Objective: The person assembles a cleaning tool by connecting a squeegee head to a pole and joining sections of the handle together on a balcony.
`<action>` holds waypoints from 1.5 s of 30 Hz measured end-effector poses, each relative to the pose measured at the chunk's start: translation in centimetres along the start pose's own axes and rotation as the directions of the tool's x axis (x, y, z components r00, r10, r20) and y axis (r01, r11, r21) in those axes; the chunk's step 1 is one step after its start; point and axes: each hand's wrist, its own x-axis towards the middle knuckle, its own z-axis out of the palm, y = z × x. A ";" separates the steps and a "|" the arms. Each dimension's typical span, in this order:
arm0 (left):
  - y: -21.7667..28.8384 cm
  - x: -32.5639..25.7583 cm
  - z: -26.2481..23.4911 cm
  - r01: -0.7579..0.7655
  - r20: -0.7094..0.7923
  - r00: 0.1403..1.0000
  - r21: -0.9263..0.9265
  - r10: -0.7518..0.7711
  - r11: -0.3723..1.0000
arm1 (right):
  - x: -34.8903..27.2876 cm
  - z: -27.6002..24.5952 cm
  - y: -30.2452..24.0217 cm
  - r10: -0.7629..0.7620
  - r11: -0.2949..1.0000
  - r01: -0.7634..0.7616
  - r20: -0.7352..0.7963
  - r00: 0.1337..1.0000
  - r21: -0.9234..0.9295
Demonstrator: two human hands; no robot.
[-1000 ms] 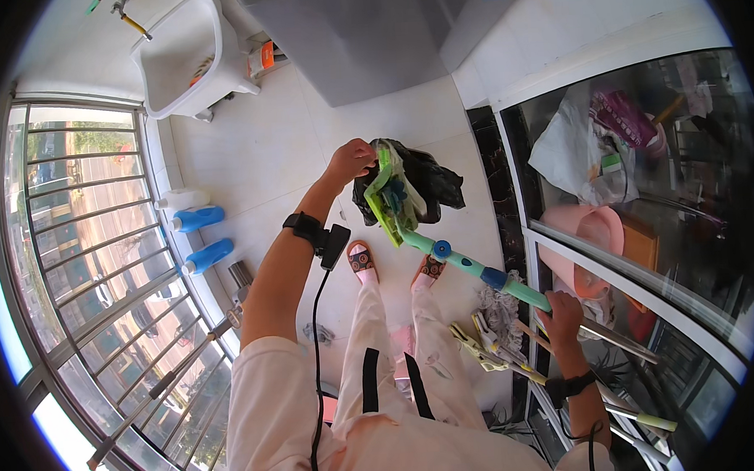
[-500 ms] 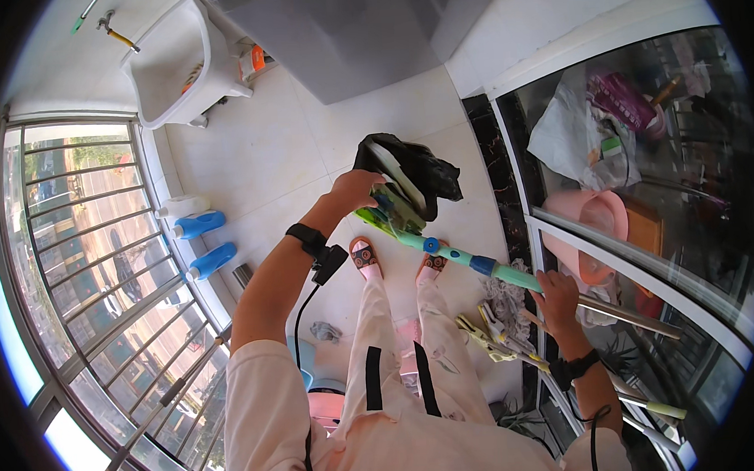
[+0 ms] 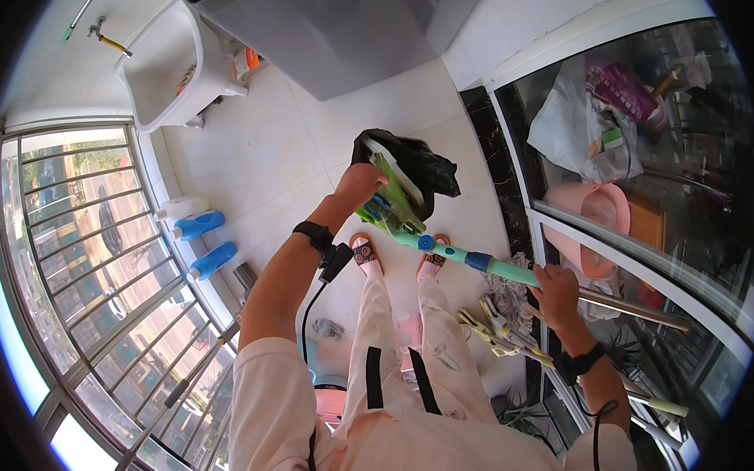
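Observation:
My right hand [image 3: 556,296] is wrapped round the pole of a long-handled mop-like tool [image 3: 513,272], which has a pale green grip, blue joints and a metal shaft. The tool slants down to the left, toward its bright green head [image 3: 397,203]. My left hand [image 3: 360,186] is closed at the upper left of that head, its fingertips seemingly pinching the green material; the exact hold is partly hidden. Just behind and right of the head is a black plastic bag [image 3: 435,167] around a white rim, over the tiled floor. My slippered feet stand below the tool.
Blue bottles [image 3: 210,261] and a white one [image 3: 182,208] line the left wall by the barred window. A white sink [image 3: 164,76] and a large grey appliance [image 3: 343,43] stand ahead. Gloves [image 3: 490,327] and a grey string mop [image 3: 508,284] lie near the right-hand glass door.
My left hand has shifted slightly at the green head, and more bright green now shows beside the fingers. The tool has moved a little left; my right hand keeps its grip.

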 end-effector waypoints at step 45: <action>-2.8 1.3 9.5 0.274 0.511 0.740 0.365 -0.437 0.890 | -11.3 1.4 4.4 0.357 0.919 -0.336 -0.074 0.931 0.205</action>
